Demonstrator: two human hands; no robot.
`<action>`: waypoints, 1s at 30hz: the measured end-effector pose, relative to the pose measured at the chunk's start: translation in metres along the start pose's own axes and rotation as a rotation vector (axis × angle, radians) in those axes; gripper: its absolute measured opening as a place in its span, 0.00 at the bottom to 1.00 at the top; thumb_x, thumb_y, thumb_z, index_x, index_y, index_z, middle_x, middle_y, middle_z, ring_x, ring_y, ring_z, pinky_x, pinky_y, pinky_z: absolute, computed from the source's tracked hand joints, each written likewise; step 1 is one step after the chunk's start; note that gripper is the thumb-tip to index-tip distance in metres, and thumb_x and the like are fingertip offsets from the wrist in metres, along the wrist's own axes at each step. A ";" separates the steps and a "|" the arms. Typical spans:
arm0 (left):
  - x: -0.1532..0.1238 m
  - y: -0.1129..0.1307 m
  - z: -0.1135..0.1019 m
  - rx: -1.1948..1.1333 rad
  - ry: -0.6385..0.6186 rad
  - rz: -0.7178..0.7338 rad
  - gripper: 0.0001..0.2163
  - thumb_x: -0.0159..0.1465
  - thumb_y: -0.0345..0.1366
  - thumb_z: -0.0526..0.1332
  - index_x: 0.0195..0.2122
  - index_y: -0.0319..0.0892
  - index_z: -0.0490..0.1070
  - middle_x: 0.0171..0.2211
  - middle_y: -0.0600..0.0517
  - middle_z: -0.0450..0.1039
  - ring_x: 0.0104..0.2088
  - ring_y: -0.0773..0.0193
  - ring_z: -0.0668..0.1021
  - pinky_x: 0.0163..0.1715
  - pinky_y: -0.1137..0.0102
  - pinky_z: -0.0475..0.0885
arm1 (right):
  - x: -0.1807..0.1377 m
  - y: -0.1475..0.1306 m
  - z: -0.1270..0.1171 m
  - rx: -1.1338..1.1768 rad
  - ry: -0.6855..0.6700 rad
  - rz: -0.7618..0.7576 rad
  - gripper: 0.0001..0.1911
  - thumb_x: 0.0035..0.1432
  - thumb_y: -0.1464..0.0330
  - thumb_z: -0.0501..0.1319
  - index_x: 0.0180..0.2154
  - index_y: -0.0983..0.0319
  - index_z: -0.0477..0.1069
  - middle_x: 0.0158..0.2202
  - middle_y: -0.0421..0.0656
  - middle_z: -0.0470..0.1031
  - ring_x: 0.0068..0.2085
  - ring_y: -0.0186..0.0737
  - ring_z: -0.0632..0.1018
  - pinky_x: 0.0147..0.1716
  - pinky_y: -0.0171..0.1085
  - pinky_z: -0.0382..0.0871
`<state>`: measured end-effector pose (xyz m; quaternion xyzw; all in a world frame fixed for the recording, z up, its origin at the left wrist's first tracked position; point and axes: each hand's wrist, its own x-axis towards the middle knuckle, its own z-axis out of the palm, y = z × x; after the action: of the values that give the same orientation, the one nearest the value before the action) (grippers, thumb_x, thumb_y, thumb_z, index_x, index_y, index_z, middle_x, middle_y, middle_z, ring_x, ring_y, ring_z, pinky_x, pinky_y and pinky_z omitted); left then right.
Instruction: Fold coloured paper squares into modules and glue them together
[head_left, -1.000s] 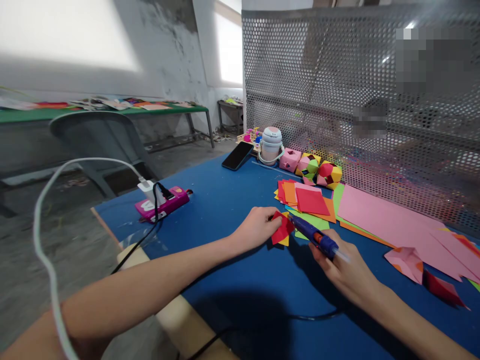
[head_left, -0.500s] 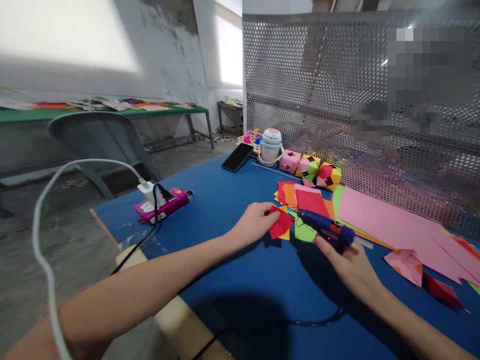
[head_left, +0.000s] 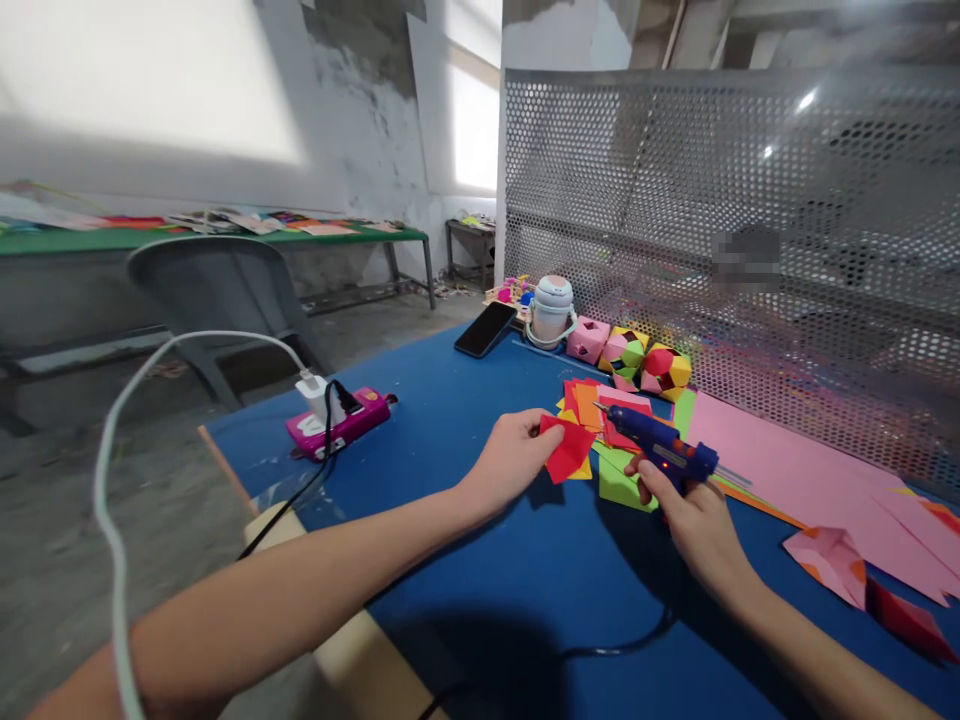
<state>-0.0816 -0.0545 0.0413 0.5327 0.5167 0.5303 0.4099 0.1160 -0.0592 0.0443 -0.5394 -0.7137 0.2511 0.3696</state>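
Note:
Between the thumb and fingers of my left hand (head_left: 517, 455) is a piece of red paper (head_left: 568, 450), held just above the blue table (head_left: 442, 590). A bit of yellow paper (head_left: 582, 471) shows behind its lower edge. My right hand (head_left: 694, 515) is wrapped around a blue glue gun (head_left: 660, 440), whose metal nozzle points left, above the loose sheets and to the right of the red paper. Green paper (head_left: 622, 487) lies beneath the gun. Past it is a pile of red and orange paper pieces (head_left: 589, 403).
Folded paper balls (head_left: 624, 352), a white flask (head_left: 552, 312) and a phone (head_left: 485, 329) stand along the back. Pink sheets (head_left: 780, 450) and folded pieces (head_left: 829, 565) lie right. A purple power strip (head_left: 349, 420) with cables sits left; a perforated metal screen (head_left: 585, 180) rises behind.
The glue gun's nozzle has drawn up and away from the red paper. The red paper is turned slightly in my left hand. The whole view has shifted a little.

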 end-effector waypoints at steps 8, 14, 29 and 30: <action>0.007 -0.007 -0.004 0.398 -0.070 0.141 0.10 0.56 0.33 0.51 0.22 0.37 0.69 0.19 0.54 0.69 0.21 0.69 0.68 0.19 0.76 0.58 | -0.010 -0.002 0.001 -0.095 -0.087 -0.199 0.12 0.56 0.60 0.54 0.28 0.60 0.66 0.25 0.41 0.72 0.26 0.38 0.72 0.24 0.36 0.68; 0.003 -0.003 -0.003 0.451 -0.078 0.200 0.11 0.56 0.32 0.50 0.21 0.37 0.67 0.18 0.55 0.66 0.21 0.71 0.66 0.21 0.76 0.57 | -0.011 0.009 0.005 -0.228 -0.092 -0.315 0.07 0.58 0.64 0.52 0.33 0.60 0.64 0.26 0.40 0.69 0.24 0.35 0.69 0.23 0.35 0.64; 0.002 -0.001 -0.003 0.467 -0.089 0.226 0.10 0.56 0.29 0.51 0.19 0.37 0.66 0.17 0.57 0.63 0.21 0.72 0.63 0.21 0.76 0.56 | -0.012 0.005 0.002 -0.281 -0.092 -0.338 0.08 0.59 0.64 0.51 0.30 0.60 0.61 0.23 0.39 0.67 0.22 0.34 0.67 0.21 0.33 0.62; 0.002 -0.001 -0.003 0.471 -0.090 0.224 0.10 0.56 0.29 0.51 0.19 0.37 0.66 0.17 0.57 0.63 0.21 0.72 0.63 0.21 0.76 0.56 | -0.012 0.005 0.002 -0.276 -0.088 -0.337 0.08 0.59 0.64 0.51 0.30 0.60 0.62 0.23 0.39 0.67 0.22 0.34 0.67 0.21 0.33 0.63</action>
<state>-0.0852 -0.0531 0.0410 0.6903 0.5451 0.4133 0.2357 0.1193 -0.0690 0.0365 -0.4463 -0.8369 0.1092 0.2974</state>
